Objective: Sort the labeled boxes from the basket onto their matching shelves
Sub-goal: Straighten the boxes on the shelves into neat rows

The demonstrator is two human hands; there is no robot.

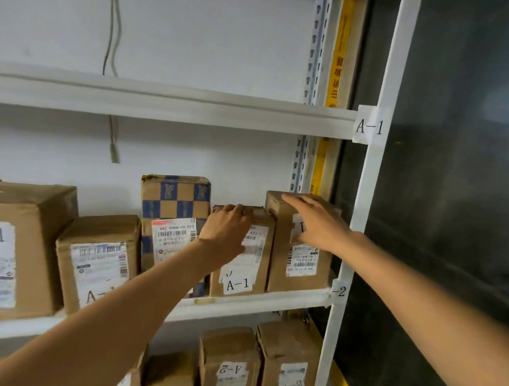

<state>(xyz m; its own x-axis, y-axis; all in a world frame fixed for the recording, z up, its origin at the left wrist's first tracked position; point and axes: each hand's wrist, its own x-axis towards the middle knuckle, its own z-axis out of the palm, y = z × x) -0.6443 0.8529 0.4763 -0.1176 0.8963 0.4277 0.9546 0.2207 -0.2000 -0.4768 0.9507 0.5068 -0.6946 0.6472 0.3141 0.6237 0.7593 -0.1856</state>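
Observation:
On the A-1 shelf (252,303) a slim brown box marked A-1 (246,272) stands upright, and my left hand (228,227) grips its top edge with curled fingers. To its right stands a taller brown box (298,273) against the rack post. My right hand (315,222) lies flat on that box's upper front, fingers spread, covering part of its label. A paper tag reading A-1 (370,126) is taped to the post above. The basket is not in view.
Further left on the same shelf are a blue-checkered box (176,198), a brown A-1 box (99,259) and a large A-1 box (5,251). The shelf below holds several A-2 boxes (231,372). A dark panel (463,180) lies right of the rack.

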